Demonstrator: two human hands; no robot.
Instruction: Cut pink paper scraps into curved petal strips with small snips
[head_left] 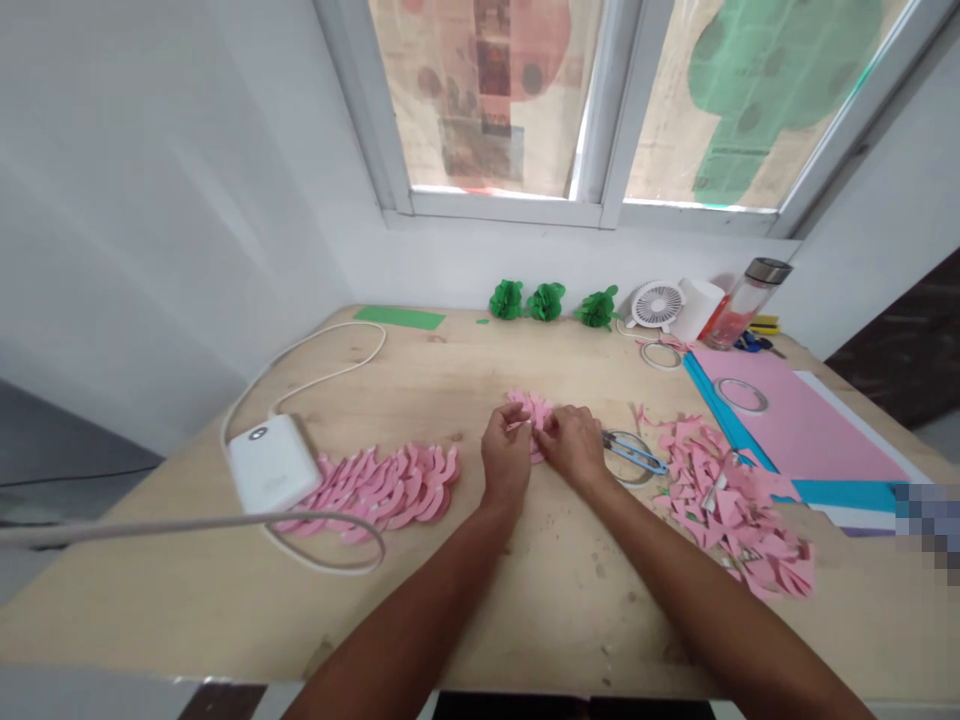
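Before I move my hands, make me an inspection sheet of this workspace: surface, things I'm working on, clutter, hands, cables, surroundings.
Surface: wood-look tabletop, dark specks between the forearms.
Job's things: pink paper piece between the hands; curved pink cutouts to its left; light-blue tool beside the right hand, kind unclear.
Clutter: pink scraps heaped on the right; pink sheet beyond them.
Hands: left hand and right hand both have fingers at the pink paper piece; exact grip too small to tell.
Cables: white cable loops near a white box-shaped device and runs off the left edge.
Surroundings: window frame behind; green paper shapes, small fan and bottle along the back.
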